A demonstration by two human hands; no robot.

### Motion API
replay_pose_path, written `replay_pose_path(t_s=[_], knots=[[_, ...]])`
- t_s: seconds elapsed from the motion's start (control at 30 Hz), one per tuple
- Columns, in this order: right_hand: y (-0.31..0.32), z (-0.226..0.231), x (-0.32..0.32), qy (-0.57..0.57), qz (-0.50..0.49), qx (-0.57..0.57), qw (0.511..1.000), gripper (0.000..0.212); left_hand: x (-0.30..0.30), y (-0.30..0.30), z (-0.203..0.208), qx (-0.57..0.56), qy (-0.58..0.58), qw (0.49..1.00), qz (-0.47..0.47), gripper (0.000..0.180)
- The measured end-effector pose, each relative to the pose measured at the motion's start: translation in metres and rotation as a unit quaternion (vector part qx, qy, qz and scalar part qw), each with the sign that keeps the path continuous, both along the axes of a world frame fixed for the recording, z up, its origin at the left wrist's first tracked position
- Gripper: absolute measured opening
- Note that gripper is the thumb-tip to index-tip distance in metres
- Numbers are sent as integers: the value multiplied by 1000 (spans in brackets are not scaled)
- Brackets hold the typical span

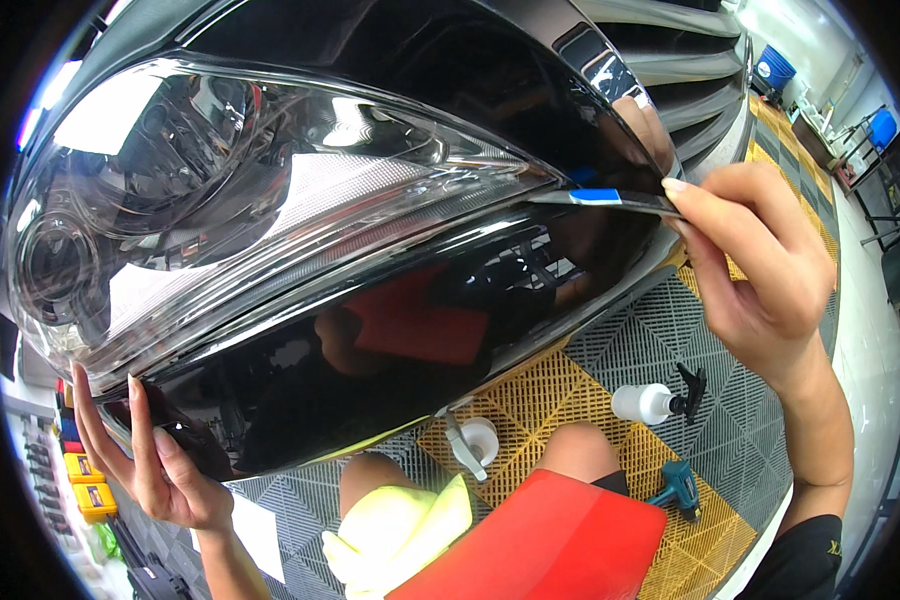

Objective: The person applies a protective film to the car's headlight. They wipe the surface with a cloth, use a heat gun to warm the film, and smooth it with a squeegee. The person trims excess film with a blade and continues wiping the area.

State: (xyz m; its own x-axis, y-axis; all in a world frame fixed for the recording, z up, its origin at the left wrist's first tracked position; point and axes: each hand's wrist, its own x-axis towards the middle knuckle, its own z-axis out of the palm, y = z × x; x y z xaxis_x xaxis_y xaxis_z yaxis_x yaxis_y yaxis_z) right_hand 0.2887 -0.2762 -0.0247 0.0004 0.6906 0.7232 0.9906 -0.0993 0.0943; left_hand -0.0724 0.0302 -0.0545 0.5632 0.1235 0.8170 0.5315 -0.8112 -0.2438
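Thin tool (598,197), pinched by right grip (775,270), has an indistinct tip; left grip (170,488) is spread.

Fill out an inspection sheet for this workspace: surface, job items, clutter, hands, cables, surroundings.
Surface: grey and yellow floor tiles, slatted.
Job items: clear headlight above a glossy black body panel; thin dark tool with a blue patch, tip at the headlight's pointed end.
Clutter: white spray bottle, teal pistol-shaped tool on floor.
Left hand: open, fingertips by the headlight's lower edge.
Right hand: pinching the dark tool.
Cables: nothing seen.
Surroundings: yellow cases left; blue container upper right.
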Motion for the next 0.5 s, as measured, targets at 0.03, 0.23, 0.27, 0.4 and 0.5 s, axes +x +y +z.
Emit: replay_pose_path(t_s=[0.03, 0.23, 0.27, 0.4, 0.5], knots=[[-1, 0, 0, -2, 0, 1, 1000, 33, 0, 0, 0, -2, -2, 1000, 0, 43], [-4, -2, -6, 33, 7, 28, 999, 28, 4, -5, -1, -10, -20, 1000, -10, 42], [-4, -3, -11, 60, 16, 41, 997, 27, 4, -6, -2, -14, -20, 1000, -9, 42], [-4, -31, -36, 222, 25, 90, 971, 15, 7, -15, -1, -30, -15, 999, -14, 43], [5, -63, -72, 533, 97, 213, 813, 22, 8, -33, 5, -37, -23, 999, -19, 43]])
